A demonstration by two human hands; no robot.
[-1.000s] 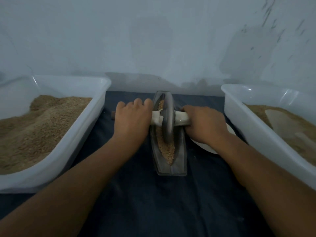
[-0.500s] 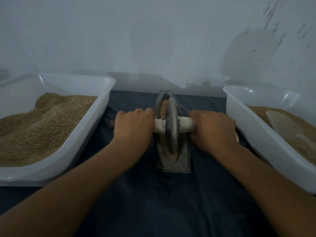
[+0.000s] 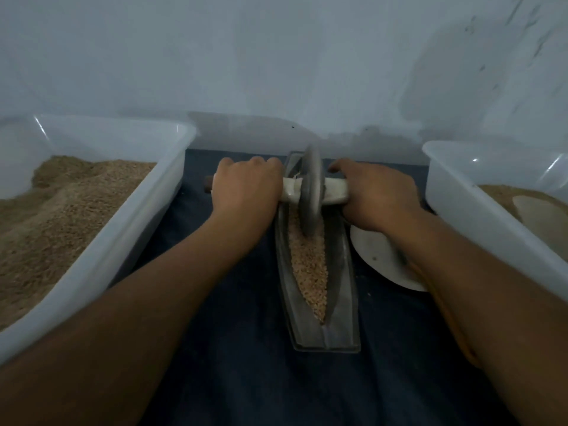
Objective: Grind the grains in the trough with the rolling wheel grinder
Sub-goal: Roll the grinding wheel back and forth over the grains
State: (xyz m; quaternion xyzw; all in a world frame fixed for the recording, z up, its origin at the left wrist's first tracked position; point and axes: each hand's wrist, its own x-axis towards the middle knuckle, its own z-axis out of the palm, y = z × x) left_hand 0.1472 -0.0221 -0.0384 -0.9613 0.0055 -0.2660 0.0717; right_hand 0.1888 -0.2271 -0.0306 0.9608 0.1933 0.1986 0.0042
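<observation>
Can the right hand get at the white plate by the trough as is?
Probably yes: white plate lies under the right hand's wrist, nothing covering it, but that hand grips the grinder handle.

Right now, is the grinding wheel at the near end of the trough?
No, the wheel sits at the far end of the trough, near-end grains exposed.

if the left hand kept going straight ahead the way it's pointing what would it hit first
Most likely the wall. The left hand grips the grinder's handle, knuckles forward; only dark cloth lies ahead. The left tub sits off to its side. Depth is unclear.
</observation>
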